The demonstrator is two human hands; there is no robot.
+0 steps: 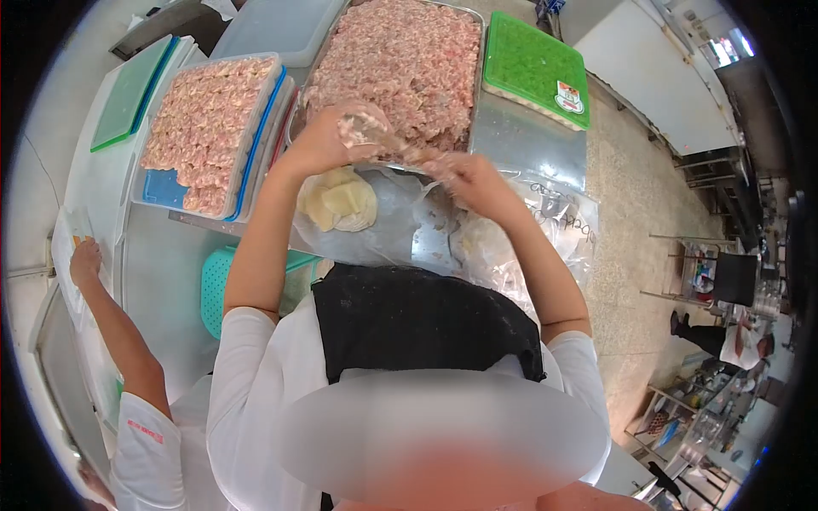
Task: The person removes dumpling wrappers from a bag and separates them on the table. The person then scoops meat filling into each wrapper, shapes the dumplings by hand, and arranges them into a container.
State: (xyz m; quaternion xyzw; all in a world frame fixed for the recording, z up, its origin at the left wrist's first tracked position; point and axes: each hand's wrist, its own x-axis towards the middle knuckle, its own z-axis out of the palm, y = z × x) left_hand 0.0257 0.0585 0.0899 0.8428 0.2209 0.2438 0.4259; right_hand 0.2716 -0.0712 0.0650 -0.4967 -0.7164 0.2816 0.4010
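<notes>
My left hand is cupped at the near edge of a large metal tray heaped with raw minced meat. A dough wrapper with pale meat filling lies in its palm. My right hand is closed round a thin, stick-like tool, smeared by motion, which reaches toward the left hand. Just below my left hand, a stack of pale round dough wrappers sits on clear plastic. A clear plastic bag with black writing lies under my right forearm.
On the left stands a plastic tray with rows of filled dumplings. A green-lidded box is at right, a grey lid behind. A turquoise basket sits lower left. A co-worker's hand works at far left.
</notes>
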